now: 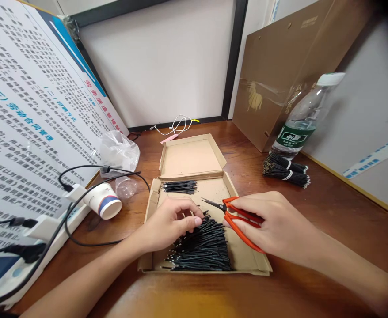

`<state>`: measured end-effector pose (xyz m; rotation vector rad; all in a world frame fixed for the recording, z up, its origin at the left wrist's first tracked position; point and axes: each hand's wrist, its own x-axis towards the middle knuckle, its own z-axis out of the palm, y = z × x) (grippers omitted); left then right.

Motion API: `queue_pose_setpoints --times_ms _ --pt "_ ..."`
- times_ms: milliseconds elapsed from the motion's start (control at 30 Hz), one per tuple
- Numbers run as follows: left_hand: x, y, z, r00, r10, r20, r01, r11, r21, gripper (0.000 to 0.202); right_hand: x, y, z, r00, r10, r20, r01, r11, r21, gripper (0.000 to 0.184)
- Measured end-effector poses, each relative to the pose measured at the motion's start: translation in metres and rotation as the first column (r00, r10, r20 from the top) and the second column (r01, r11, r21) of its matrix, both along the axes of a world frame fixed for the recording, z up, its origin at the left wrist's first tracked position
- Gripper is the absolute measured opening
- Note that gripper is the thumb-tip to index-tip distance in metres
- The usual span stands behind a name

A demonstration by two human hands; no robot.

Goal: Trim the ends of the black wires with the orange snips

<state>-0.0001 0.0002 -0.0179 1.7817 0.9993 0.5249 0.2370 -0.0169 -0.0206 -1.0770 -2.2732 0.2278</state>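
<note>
My right hand (273, 221) grips a pair of scissors (243, 218) with red handles and short dark blades. The blade tips point left, close to my left hand (177, 218). That hand is closed in a pinch over the far end of a large pile of short black wires (203, 247); at its fingertips a black wire end (205, 213) shows. The pile fills the near part of an open cardboard box (243, 260). A smaller row of black wires (180, 187) lies at the box's far left.
Two banded bundles of black wires (285, 170) lie by a water bottle (302, 119) at right. A paper cup (104, 201), a plastic bag (119, 150) and a power strip (41, 251) with cables stand left. Behind the box lid is a white cable (177, 126).
</note>
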Motion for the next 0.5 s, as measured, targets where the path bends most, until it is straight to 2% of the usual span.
queue_pose_setpoints --times_ms 67,133,167,267,300,333,433,500 --pt "-0.001 0.001 0.002 1.000 -0.004 -0.010 0.005 0.997 0.071 0.012 0.000 0.000 0.001 1.000 -0.009 -0.021 0.009 1.000 0.009 0.023" --pt "-0.004 0.003 0.005 0.998 0.000 -0.062 0.015 0.972 0.234 0.011 0.000 0.001 0.001 0.999 -0.014 -0.044 0.015 1.000 0.011 0.023" --pt "-0.006 0.005 0.006 0.994 0.020 -0.111 0.021 0.933 0.358 0.011 0.001 0.001 0.001 0.998 -0.016 -0.054 0.016 1.000 0.011 0.023" --pt "-0.017 0.018 0.003 0.957 0.151 -0.249 0.055 0.747 0.662 0.012 0.001 0.002 0.000 0.997 -0.027 -0.069 0.028 1.000 0.005 0.024" --pt "-0.021 0.023 0.000 0.926 0.204 -0.317 0.085 0.706 0.704 0.014 0.001 0.002 -0.001 0.997 -0.034 -0.069 0.034 0.999 0.002 0.024" --pt "-0.024 0.029 -0.003 0.889 0.238 -0.390 0.129 0.688 0.714 0.015 0.001 0.002 -0.001 0.997 -0.041 -0.068 0.041 0.999 0.000 0.025" --pt "-0.027 0.042 -0.011 0.799 0.276 -0.534 0.232 0.678 0.698 0.020 0.001 0.002 -0.002 0.997 -0.056 -0.054 0.055 0.998 -0.007 0.029" --pt "-0.024 0.047 -0.014 0.789 0.260 -0.556 0.258 0.681 0.685 0.023 0.001 0.001 -0.002 0.997 -0.057 -0.043 0.057 0.998 -0.019 0.030"
